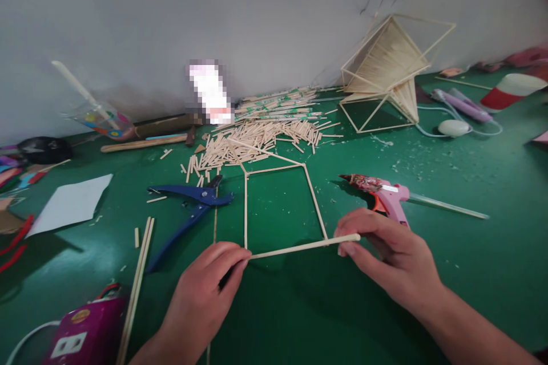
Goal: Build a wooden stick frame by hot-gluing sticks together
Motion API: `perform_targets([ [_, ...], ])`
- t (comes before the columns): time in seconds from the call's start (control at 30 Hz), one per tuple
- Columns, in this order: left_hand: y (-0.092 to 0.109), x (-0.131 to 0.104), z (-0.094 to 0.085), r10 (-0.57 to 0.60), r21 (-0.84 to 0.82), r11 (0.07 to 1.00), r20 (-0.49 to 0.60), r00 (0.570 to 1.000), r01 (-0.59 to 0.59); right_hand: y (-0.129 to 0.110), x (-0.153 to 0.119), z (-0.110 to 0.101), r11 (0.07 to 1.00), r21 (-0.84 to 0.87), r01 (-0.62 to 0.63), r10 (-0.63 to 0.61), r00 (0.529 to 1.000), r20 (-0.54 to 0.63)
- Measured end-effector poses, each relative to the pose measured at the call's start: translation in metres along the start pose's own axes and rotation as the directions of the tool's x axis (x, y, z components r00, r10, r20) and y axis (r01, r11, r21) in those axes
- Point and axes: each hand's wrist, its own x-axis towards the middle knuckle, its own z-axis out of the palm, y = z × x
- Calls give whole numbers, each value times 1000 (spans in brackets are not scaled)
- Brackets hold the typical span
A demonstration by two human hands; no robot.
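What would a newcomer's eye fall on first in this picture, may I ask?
Probably the left hand and right hand in the foreground, holding a wooden stick along the near side of a thin frame. Beyond lies a heap of short sticks, and at the right rear stands a larger stick structure. A pink glue gun lies just past the right hand.

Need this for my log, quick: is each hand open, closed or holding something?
Left hand: closed, pinching the left end of a wooden stick.
Right hand: closed, pinching that wooden stick near its right end.
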Motion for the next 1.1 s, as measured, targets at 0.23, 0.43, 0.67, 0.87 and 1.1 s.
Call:
perform_targets([
  [0.23, 2, 0, 0, 1, 22, 1000, -3, 1000, -1, 0, 1, -1, 1000, -15, 13, -13, 1000, 5],
  [0.43, 5, 3, -1, 5, 30, 1000, -5, 1000, -5, 2, 2, -1, 1000, -1, 12, -12, 1000, -6],
  [0.67, 4, 3, 1, -8, 12, 1000, -11, 1000, 8, 1, 3, -1, 1000, 12, 13, -13, 1000, 0],
  [0.87, 6, 4, -1, 3, 4, 1000, -5, 1000, -3, 2, 2, -1, 1000, 18, 3, -3, 1000, 1],
  [1.1, 4, 4, 1, -6, -7, 1000, 13, 1000, 6, 4, 1, -1, 999, 51, 15, -15, 1000, 18],
])
